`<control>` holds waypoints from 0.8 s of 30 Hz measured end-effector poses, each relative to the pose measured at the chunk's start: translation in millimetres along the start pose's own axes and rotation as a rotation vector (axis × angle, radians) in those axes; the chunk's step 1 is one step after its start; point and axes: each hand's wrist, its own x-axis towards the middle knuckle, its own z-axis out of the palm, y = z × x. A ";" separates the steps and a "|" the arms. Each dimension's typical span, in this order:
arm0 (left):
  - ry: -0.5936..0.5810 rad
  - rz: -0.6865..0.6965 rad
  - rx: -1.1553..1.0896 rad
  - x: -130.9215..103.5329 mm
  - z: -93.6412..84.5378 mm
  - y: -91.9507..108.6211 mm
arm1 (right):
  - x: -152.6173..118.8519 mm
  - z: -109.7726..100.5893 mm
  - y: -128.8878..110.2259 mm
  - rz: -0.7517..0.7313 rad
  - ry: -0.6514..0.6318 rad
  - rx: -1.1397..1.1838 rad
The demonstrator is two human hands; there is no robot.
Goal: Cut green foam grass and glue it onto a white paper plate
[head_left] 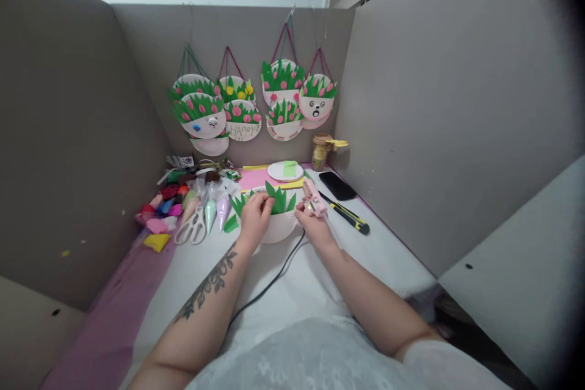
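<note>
A white half paper plate (280, 230) with green paper leaves (280, 200) along its upper edge lies before me. My left hand (256, 216) pinches the leaves at the plate's left part, its thumb and forefinger together. At the plate's right edge my right hand (315, 226) is closed round what appears to be a pink hot glue gun (314, 200). Its grip is hidden by the fingers. A black cord (274, 280) runs from beside this hand toward me. Another green paper piece (231, 223) sticks out at the plate's left.
White scissors (192, 228), piping bags (223, 210) and coloured clay packets (158, 224) lie left. A utility knife (350, 218), black phone (337, 186) and brown-lidded jar (320, 152) are right. Behind are a white plate (274, 172) and pink paper (253, 179); decorated plates (283, 128) hang on the grey partition.
</note>
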 end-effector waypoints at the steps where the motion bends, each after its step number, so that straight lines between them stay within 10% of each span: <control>1: -0.016 0.002 0.016 0.1 0.2 0.0 | -0.1 0.2 0.0 -0.007 0.003 -0.005; 24: -0.124 0.054 0.246 8.0 -7.0 9.0 | -3.9 -2.3 4.7 -0.055 -0.030 -0.028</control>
